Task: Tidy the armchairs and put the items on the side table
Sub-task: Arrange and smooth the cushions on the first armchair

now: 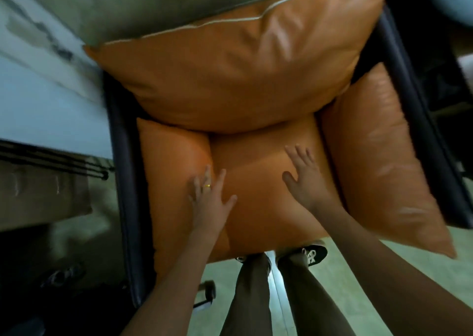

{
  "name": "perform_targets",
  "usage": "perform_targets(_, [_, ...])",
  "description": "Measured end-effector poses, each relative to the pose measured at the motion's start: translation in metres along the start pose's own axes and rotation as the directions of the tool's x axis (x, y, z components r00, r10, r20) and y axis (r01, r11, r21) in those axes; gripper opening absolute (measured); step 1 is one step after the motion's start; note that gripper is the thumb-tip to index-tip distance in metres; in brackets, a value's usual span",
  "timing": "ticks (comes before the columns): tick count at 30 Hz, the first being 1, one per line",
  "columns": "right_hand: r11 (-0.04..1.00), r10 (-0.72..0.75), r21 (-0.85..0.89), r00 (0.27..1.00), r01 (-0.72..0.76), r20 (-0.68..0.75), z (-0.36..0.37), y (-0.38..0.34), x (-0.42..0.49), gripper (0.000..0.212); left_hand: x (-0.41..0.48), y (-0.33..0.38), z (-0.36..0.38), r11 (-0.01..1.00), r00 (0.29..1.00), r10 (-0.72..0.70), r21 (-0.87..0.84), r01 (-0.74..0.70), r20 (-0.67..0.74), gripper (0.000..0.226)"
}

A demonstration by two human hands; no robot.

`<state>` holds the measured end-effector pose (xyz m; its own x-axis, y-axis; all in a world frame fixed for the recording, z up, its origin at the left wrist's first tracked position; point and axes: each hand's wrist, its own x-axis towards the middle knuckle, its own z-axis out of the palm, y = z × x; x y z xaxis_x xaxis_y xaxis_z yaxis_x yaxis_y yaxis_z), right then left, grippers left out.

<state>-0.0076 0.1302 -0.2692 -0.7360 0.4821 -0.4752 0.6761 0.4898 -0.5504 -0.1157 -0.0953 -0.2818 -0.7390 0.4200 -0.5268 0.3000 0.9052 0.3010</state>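
View from above, looking down on an orange armchair (256, 136) with a dark frame (122, 182). The chair faces the person, its front edge nearest the bottom of the view and its back at the top. The seat cushion (258, 207) lies flat in the middle, roughly square, with no clear long axis. A large back cushion (230, 74) leans across the top, its long side running left to right and tilted so the right end sits higher in the view. A side cushion (384, 156) stands along the person's right, its long axis running from the back of the chair toward the front. Another side cushion (171, 182) lines the left.

Both hands rest palm down on the seat cushion with fingers spread wide, holding nothing. The left hand (210, 197) lies near the seam with the left side cushion and wears a gold ring (206, 186). The right hand (304, 179) lies toward the right of the seat, fingers pointing at the chair back. The two hands are apart.

Below the seat's front edge, the person's legs (276, 297) and a dark shoe (313, 253) stand on a pale green floor (358, 271).
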Motion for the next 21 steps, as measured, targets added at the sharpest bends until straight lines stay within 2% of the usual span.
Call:
perform_targets(5, [0.985, 0.137, 0.131, 0.965, -0.11, -0.222, -0.068, 0.078, -0.018, 0.066, 0.02, 0.111, 0.015, 0.957, 0.956, 0.283, 0.041, -0.287, 0.081, 0.073])
perform_targets(9, [0.973, 0.21, 0.156, 0.924, -0.167, -0.32, -0.104, 0.128, -0.035, 0.069, 0.029, 0.196, 0.039, 0.905, 0.904, 0.418, 0.047, -0.423, 0.093, 0.072])
perform_targets(14, [0.946, 0.298, 0.231, 0.89, -0.228, -0.344, -0.123, 0.173, -0.05, 0.068, 0.038, 0.29, 0.061, 0.806, 0.797, 0.587, -0.006, -0.592, 0.139, 0.064])
perform_targets(18, [0.905, 0.352, 0.351, 0.887, -0.241, -0.299, -0.122, 0.194, -0.05, 0.068, 0.06, 0.338, 0.074, 0.714, 0.717, 0.673, 0.092, -0.694, 0.18, 0.06])
perform_targets(21, [0.913, 0.353, 0.324, 0.88, -0.249, -0.318, -0.119, 0.198, -0.044, 0.067, 0.081, 0.364, 0.077, 0.588, 0.614, 0.75, 0.179, -0.789, 0.245, 0.055])
